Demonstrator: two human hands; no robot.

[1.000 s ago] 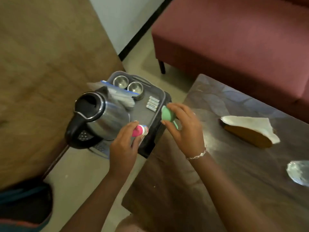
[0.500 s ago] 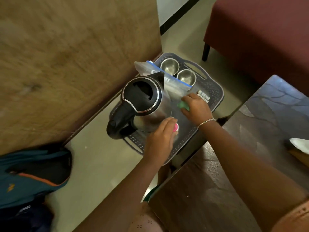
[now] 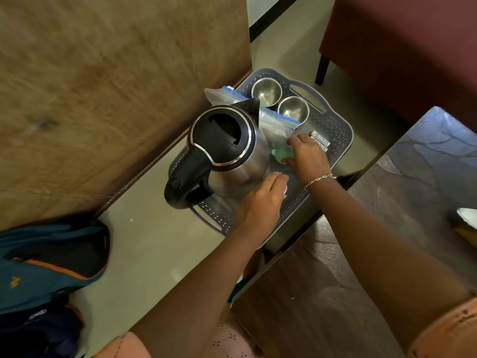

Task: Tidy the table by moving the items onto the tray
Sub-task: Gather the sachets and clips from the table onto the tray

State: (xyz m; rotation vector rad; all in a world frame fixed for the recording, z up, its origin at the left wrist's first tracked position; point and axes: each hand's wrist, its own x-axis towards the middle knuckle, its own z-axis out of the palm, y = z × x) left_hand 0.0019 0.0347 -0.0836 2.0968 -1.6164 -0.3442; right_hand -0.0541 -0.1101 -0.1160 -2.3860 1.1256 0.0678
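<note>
The left hand [image 3: 260,202] has its fingers curled round a pink item [image 3: 284,189] beside the electric kettle [image 3: 227,151]. The right hand [image 3: 308,157] pinches a green item [image 3: 280,153] over the grey tray [image 3: 338,133].

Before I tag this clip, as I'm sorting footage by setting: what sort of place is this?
Probably a home living room: a maroon sofa stands near a dark table, an electric kettle sits on a tray, and a backpack lies on the floor.
</note>
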